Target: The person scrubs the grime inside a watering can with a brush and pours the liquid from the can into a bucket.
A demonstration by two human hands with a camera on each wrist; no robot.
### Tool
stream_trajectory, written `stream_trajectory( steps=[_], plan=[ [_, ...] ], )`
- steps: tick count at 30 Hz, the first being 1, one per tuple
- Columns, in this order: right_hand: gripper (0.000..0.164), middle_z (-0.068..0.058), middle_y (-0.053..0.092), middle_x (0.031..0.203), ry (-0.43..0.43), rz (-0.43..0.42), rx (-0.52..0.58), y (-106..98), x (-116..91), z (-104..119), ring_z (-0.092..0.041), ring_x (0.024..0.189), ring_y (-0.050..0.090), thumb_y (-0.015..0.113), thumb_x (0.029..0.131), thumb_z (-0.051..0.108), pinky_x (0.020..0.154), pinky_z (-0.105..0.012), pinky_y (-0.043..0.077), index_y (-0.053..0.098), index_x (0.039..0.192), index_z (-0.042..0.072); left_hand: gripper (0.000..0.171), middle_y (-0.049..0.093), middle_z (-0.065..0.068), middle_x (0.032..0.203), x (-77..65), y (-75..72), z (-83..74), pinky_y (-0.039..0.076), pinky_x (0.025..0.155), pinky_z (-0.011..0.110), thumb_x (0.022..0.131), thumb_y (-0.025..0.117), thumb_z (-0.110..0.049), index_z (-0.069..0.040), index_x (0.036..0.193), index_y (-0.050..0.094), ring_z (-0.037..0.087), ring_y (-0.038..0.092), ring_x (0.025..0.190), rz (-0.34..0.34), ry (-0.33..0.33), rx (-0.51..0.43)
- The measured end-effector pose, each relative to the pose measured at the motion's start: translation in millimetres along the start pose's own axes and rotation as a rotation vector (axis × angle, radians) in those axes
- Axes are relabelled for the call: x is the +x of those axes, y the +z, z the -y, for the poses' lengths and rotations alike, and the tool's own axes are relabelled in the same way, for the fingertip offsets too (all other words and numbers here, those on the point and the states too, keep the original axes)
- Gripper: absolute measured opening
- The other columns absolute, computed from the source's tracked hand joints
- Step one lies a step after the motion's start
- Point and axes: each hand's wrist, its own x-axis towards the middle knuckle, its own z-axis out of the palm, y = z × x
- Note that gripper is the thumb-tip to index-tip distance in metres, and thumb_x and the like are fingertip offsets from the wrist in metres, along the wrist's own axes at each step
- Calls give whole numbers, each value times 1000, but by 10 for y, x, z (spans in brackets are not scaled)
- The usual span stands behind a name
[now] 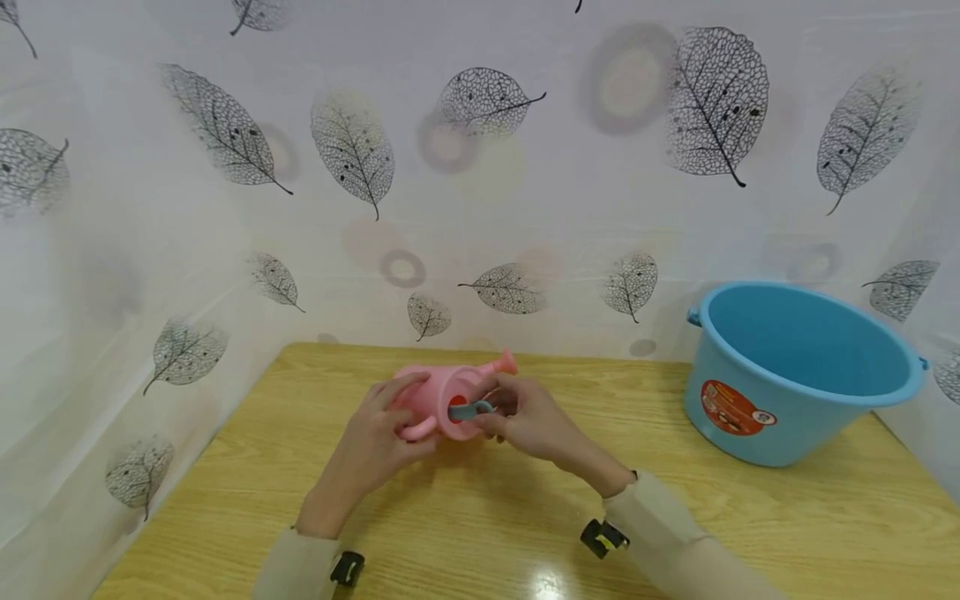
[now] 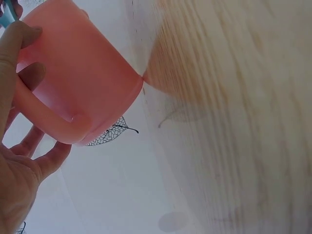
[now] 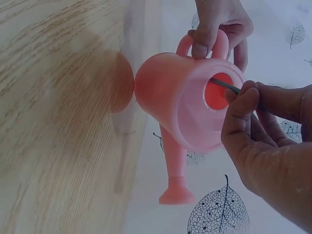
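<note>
A pink watering can [image 1: 429, 398] is tipped on its side close above the wooden table, its round opening [image 3: 214, 100] turned toward me and its spout [image 3: 174, 165] pointing away to the right. My left hand [image 1: 367, 437] grips it by the looped handle [image 2: 46, 117], thumb and fingers around the loop. With thumb and fingertips, my right hand [image 1: 536, 421] pinches a slim blue-grey piece with a curved end [image 1: 468, 410]. The far end of this piece reaches into the opening, where the can's wall hides it; what kind of tool it is, I cannot tell.
A large light-blue bucket [image 1: 795, 425] with a red label stands on the wooden table [image 1: 247, 500] at the right. Behind and along the left side hangs a white sheet [image 1: 525, 208] printed with dark leaves. Wrist straps with small black devices sit on both forearms.
</note>
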Motion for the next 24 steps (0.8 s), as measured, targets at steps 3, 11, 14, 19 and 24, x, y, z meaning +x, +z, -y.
stream_trajectory(
  steps=[3,11,14,19,24],
  plan=[
    [18,-12,72,93,5,6,13,-40,-34,5,-22,74,65,68,93,4,61,-24,54,66,111,5,25,63,3,140,7,-1,-5,59,96,47,68,88,-20,-15,62,64,29,60,116,-2,3,-4],
    [20,-15,72,94,20,10,26,-109,-118,63,-18,73,64,69,94,6,62,-25,55,66,113,4,25,63,2,141,-1,-11,-13,59,95,46,68,88,-20,-16,63,64,28,60,115,4,-25,-13],
    [19,-13,71,91,18,11,27,-146,-135,84,-20,72,64,70,93,6,61,-25,55,67,111,4,26,62,2,141,-7,-11,-7,59,93,45,69,89,-20,-15,63,64,28,60,113,7,-31,-12],
    [17,-9,70,87,25,18,41,-209,-155,99,-22,72,64,69,94,4,61,-26,55,66,110,2,26,62,3,140,-11,-10,6,60,91,47,69,89,-20,-15,63,64,28,60,112,8,-31,-15],
    [17,-9,71,88,32,18,51,-233,-167,86,-18,71,64,68,94,4,62,-26,55,65,111,1,25,62,2,141,-11,-6,13,60,91,47,69,89,-20,-15,64,64,28,59,113,12,-30,-22]
  ],
)
